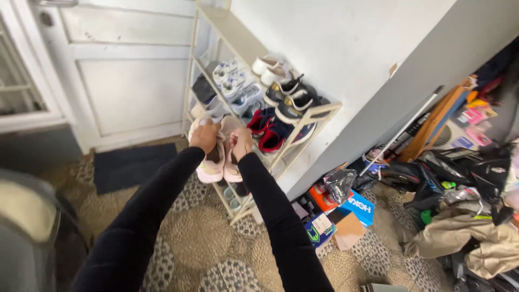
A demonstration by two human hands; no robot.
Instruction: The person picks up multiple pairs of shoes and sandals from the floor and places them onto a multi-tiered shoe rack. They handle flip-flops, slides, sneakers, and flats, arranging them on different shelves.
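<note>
Black sleeves are filling the near part of the view, both arms stretching fwd from the bottom edge and converging at a pair of pale pink sneakers point(219, 157). Under the arms, woven rug point(200, 238) w/ round braided patches is covering the floor; a dark mat point(127, 165) is lying further back by the white door point(124, 70).

Left hand point(204, 136) is sitting on top of the left sneaker, fingers curled down over its upper, gripping it. Right hand point(241, 143) is doing the same on the right sneaker, fingers closed around the top near the collar. Wrists are bending slightly down, knuckles up, hands just beside each other, elbows nearly straight.

Sneakers are hanging toe-down at the front edge of the white shoe rack point(316, 113), approx mid-level, touching or just off the shelf rail; can't tell which. They're looking light and soft: knit or mesh uppers that'll give under a squeeze, soles stiffer. Best hold is prob at the collar or heel, where the shape is firmest.

Further back on the rack: red and navy trainers point(270, 130), black pair point(292, 97), white pairs point(232, 73) higher up. Far right, cardboard boxes point(346, 216), bags and a tan jacket point(470, 232) are piling along the grey wall.
</note>
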